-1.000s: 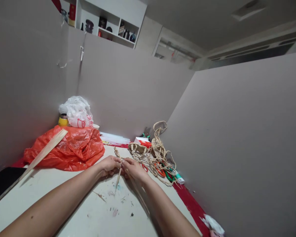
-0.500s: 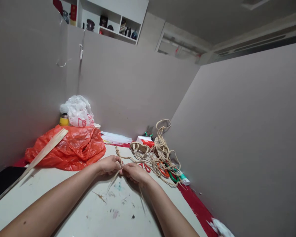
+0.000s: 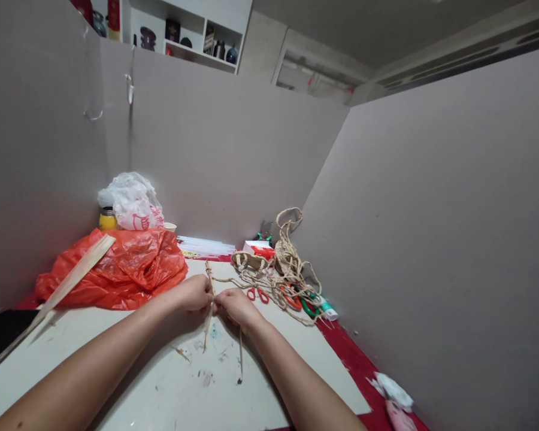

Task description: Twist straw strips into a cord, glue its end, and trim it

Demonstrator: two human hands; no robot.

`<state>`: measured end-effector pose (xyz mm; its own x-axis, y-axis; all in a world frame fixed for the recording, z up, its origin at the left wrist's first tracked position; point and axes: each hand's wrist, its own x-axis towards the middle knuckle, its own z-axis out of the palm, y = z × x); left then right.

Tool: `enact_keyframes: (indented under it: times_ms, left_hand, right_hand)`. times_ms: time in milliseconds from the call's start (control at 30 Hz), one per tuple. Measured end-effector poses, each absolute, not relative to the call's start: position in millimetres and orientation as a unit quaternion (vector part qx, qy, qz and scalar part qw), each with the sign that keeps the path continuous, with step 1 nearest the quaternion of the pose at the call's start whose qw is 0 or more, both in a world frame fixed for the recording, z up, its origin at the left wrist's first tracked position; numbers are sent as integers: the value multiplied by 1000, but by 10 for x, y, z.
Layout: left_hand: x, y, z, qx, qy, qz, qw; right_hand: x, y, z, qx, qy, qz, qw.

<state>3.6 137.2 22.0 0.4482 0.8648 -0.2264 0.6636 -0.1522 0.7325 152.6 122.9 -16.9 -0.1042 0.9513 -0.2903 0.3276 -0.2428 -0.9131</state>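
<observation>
Over the white board [image 3: 161, 395], strands [image 3: 241, 356] slant less than before.

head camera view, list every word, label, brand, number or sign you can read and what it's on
No text reads clearly.
White plastic bag: red print, too creased and blurred to read.
Dark box on the white shelving: pale marks, too small to read.
Red packet there: marks too small to read.
Teal-and-white tube: any print too small to read.

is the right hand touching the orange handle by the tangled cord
Apart: the head view shows white tabletop in a plain gap between the right hand and the orange handle.
</observation>
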Motion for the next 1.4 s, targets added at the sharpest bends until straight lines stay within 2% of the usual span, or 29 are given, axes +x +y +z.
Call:
enact_keyframes:
  times_ms: [200, 367, 533, 700, 933, 1133, 1400]
  left_hand:
    - [193, 1138, 314, 764, 520, 97, 370]
    - [121, 1193, 373, 750, 493, 67, 435]
    - [53, 1478, 235, 702, 549, 215, 401]
    - [126, 1510, 70, 692, 543, 261, 398]
    - [138, 1456, 124, 686, 525, 288, 412]
    - [189, 1406, 130, 656, 520, 236, 494]
    - [143, 1451, 144, 648, 529, 198, 510]
  right_hand:
    - [1562, 1201, -95, -549, -483, 614, 297]
    - [1643, 1241, -82, -497, -448, 679, 303]
    - [1709, 1256, -11, -454, -431, 717, 307]
    - [1724, 1272, -13, -431, -436, 722, 320]
    - [1734, 1280, -19, -406, -442, 733, 321]
    - [1746, 1305, -33, -396, -456, 733, 313]
    - [1761, 1303, -58, -412, -524, 680, 305]
